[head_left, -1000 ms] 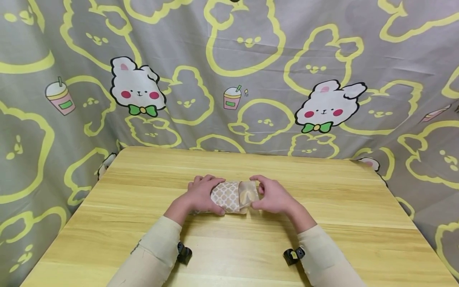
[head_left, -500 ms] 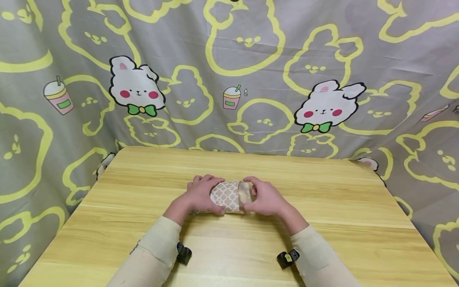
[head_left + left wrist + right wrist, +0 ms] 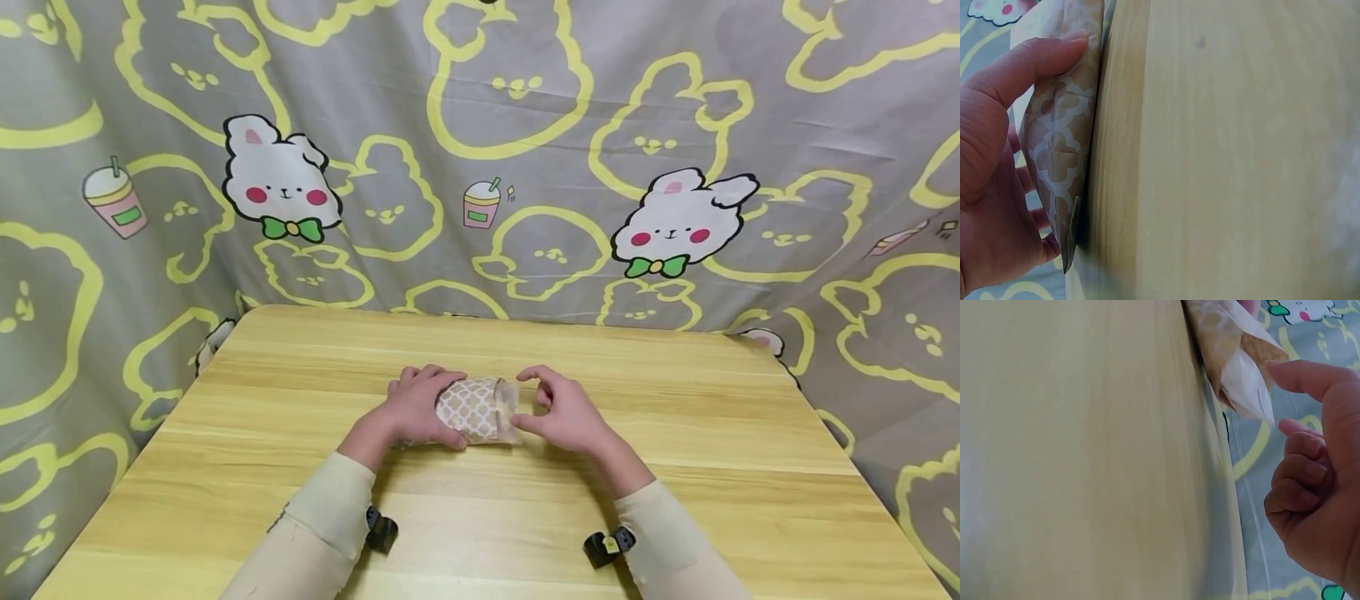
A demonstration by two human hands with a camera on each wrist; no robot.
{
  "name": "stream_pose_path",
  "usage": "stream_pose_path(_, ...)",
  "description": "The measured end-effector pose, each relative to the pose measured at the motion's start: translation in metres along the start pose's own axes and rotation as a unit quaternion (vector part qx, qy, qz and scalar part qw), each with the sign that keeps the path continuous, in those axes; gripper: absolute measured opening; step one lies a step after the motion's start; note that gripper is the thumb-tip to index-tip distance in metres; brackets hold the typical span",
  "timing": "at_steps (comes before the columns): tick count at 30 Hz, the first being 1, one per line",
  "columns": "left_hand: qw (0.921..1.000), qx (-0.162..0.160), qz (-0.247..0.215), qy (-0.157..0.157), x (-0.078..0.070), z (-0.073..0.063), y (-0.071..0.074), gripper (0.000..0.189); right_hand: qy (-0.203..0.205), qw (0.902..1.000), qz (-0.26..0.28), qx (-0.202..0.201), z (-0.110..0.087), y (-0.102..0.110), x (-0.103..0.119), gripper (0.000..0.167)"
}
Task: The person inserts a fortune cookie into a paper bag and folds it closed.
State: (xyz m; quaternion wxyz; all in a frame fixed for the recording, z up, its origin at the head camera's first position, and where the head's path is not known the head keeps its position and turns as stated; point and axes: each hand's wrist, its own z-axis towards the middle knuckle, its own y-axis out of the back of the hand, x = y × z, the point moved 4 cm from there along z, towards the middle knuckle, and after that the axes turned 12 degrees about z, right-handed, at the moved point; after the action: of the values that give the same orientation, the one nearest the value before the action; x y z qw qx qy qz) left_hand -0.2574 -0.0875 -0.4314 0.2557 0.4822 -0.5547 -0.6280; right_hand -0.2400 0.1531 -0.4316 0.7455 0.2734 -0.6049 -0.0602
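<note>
From where I stand, the patterned paper bag (image 3: 467,410) lies on its side in the middle of the tabletop (image 3: 675,375), its long way running left to right. The left hand (image 3: 420,408) grips it across the body, thumb on the near side and fingers on the far side. The right hand (image 3: 562,414) grasps nothing: thumb and forefinger stand apart, the other fingers are curled in, and only the thumb is at the loose flap (image 3: 507,410) on the bag's right end (whether it presses or merely brushes the paper, I can't tell).

The flap is my main worry. With no pinch across it, I'd expect such springy paper to lift or unfold if the thumb slipped off. A push from the thumb alone could also crease it crookedly, since the far corner has nothing bearing on it. The left hand brings its own risk: squeezed too hard, the paper might crumple; held too loosely, the bag could slide left under a shove from the right. A sharp tug might tear the thin end.
</note>
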Motion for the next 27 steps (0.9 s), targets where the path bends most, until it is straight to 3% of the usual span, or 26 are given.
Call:
stream_pose_path(3,1.0,0.0,-0.001,0.0,0.0,0.0,0.0,0.099,-0.01,0.9998,0.017,-0.006,-0.004,0.005,-0.004,0.042)
stream_pose_path(8,1.0,0.0,-0.002,0.0,0.001,0.0,0.0,0.099,-0.012,0.9993,0.025,0.025,-0.006,0.004,-0.009,0.026)
stream_pose_path(12,1.0,0.0,0.0,0.001,0.001,0.001,-0.001,0.1,-0.011,0.9986,0.036,0.036,-0.005,0.0,-0.01,0.021)
stream_pose_path(20,1.0,0.0,-0.004,-0.006,-0.002,0.001,0.0,0.102,-0.015,0.9994,0.027,0.017,-0.001,-0.005,-0.007,0.008)
stream_pose_path(27,1.0,-0.001,-0.003,-0.007,-0.003,0.002,-0.002,0.101,-0.026,0.9986,0.043,0.016,0.0,-0.006,-0.008,0.01)
